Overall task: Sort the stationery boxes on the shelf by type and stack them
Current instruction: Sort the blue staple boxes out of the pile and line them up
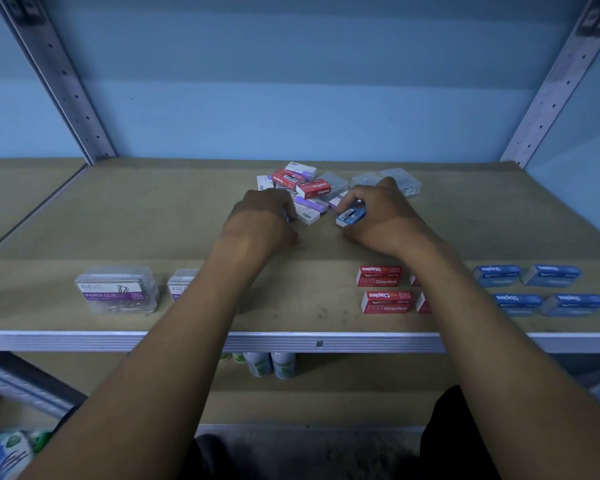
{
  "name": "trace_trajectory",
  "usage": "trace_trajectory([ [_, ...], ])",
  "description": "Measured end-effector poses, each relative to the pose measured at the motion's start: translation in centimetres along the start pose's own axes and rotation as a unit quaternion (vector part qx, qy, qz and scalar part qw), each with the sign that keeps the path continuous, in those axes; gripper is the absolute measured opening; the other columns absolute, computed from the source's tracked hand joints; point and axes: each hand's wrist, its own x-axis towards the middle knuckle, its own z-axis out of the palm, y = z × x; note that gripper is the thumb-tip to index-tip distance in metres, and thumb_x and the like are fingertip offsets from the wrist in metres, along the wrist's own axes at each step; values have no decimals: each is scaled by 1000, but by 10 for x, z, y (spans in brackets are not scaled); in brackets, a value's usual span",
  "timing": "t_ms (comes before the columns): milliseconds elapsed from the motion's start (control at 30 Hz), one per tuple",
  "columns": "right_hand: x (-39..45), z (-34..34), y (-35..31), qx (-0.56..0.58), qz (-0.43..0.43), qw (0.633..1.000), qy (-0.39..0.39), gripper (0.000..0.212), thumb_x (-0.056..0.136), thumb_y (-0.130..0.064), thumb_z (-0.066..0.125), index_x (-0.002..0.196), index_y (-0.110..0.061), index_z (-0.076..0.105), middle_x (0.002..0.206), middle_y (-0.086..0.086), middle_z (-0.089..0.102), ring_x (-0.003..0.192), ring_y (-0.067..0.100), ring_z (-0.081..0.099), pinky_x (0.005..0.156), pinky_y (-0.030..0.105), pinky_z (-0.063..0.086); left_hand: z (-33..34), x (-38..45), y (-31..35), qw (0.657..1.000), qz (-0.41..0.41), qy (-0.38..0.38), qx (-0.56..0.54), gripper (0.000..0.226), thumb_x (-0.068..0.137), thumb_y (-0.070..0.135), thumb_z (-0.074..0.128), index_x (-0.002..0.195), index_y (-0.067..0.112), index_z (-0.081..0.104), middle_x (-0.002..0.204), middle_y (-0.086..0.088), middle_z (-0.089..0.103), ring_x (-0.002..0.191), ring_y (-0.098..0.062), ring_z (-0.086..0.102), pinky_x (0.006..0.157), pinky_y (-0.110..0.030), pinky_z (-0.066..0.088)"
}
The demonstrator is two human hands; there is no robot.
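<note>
A: Hands first: what are they doing at the pile [312, 192]?

B: Right hand [378, 216] is closing its fingers round a blue staple box [351, 214] at the near right edge of the pile, thumb on the near side, fingers over the far side. Left hand [265, 216] is sitting at the pile's near left edge with its fingers curled down; something purple is peeking out beside them, but I cannot tell whether it is gripping a box or only touching one.

A: How is the blue box lying?

B: Its long axis is running roughly left to right, slightly skewed, barcode end pointing toward the left hand. It is sitting just clear of a purple box [312, 204] in the pile.

A: And where would it be going?

B: By my reading, to the blue group [537, 289], which is lying nearer the viewer than the pile and well to its right, near the front edge of the shelf [187, 244]. The right hand is plainly the nearer one for that. Red boxes [381, 289] are sitting between the pile and the blue group, so the carry is probably passing over them.

A: Room to move?

B: Bare shelf is showing between the pile and the front rows. Paper clip cases [118, 289] are standing nearer than the pile and to its left, well apart from this move. Clear cases [399, 180] are lying just behind the right hand, close enough to be nudged.
</note>
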Motion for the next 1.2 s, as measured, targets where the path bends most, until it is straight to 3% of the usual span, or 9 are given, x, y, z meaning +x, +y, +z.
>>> trace_trajectory([
  [133, -9, -10, 2, 7, 5, 1000, -15, 21, 83, -24, 75, 100, -37, 74, 119, 2, 40, 95, 15, 55, 81, 24, 42, 0, -1, -1, 999, -19, 9, 41, 33, 79, 26, 75, 108, 14, 66, 116, -8, 63, 106, -28, 61, 82, -33, 50],
  [367, -24, -17, 11, 38, -8, 999, -6, 15, 82, -38, 77, 96, -36, 74, 105, -8, 67, 95, 7, 62, 70, 20, 44, -2, -11, -3, 999, -3, 32, 36, 33, 78, 34, 72, 107, 20, 65, 112, -5, 64, 99, -26, 62, 84, -33, 53],
  [533, -26, -17, 14, 37, -11, 999, -12, 15, 78, -43, 82, 87, -32, 77, 89, -17, 71, 85, -5, 62, 64, 13, 41, -5, -20, -4, 1000, 15, 11, -2, 17, 82, 41, 70, 92, 28, 74, 109, 0, 64, 95, -22, 63, 80, -26, 52],
  [700, -25, -15, 15, 20, -26, 999, -22, 15, 84, -37, 80, 99, -31, 80, 94, -14, 72, 86, -3, 62, 64, 10, 39, -8, -28, -6, 999, 42, -1, 3, 23, 90, 23, 53, 98, 32, 72, 118, 1, 65, 107, -22, 58, 93, -33, 50],
  [867, -26, -17, 19, 50, -11, 999, 0, 10, 89, -32, 71, 96, -35, 79, 88, -16, 72, 84, -4, 63, 55, -1, 36, -12, -31, -7, 999, 46, -14, 0, 25, 92, 23, 51, 100, 28, 74, 118, 0, 66, 111, -23, 56, 95, -33, 49],
  [967, -24, -22, 22, 44, -9, 999, 20, 17, 94, -30, 63, 96, -36, 79, 96, -19, 73, 85, -12, 60, 56, -4, 35, -15, -33, -10, 998, 57, -12, -7, 23, 93, 25, 56, 103, 26, 76, 115, 0, 68, 108, -21, 58, 91, -29, 49],
  [1100, -25, -27, 26, 21, 2, 1000, 23, 27, 98, -22, 56, 99, -38, 78, 107, -15, 70, 86, -7, 60, 61, 2, 38, -21, -36, -12, 997, 77, -1, -7, 27, 94, 20, 50, 100, 21, 76, 113, 2, 69, 105, -19, 59, 86, -28, 49],
  [1200, -29, -32, 27, 26, 4, 1000, -11, 40, 92, -8, 50, 106, -36, 76, 111, -11, 70, 95, 4, 64, 65, 10, 43, -24, -35, -16, 997, 78, -14, -16, 28, 92, 21, 54, 112, 27, 72, 122, 9, 63, 114, -15, 54, 85, -21, 38],
])
